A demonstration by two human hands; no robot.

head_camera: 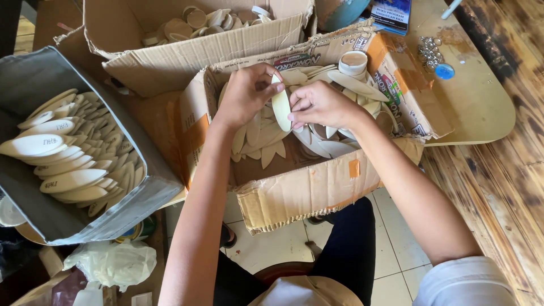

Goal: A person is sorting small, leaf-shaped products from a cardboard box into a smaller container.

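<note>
I see both hands over the open cardboard box [317, 187] in the middle. The left hand [245, 93] and the right hand [320, 105] meet on one pale leaf-shaped wooden piece [280, 106], held upright between them above the box's middle. The left thumb and fingers are pinched on its upper end; the right fingertips are closed against its right edge — both grips firm. Beneath them the box holds a loose heap of similar pale pieces [266, 144], with a small round cup [353, 61] near its far right corner. To the left, a grey bin [153, 181] is stacked with more leaf-shaped pieces. A second carton [187, 51] behind holds round wooden discs — just touching the middle box's far edge.
</note>
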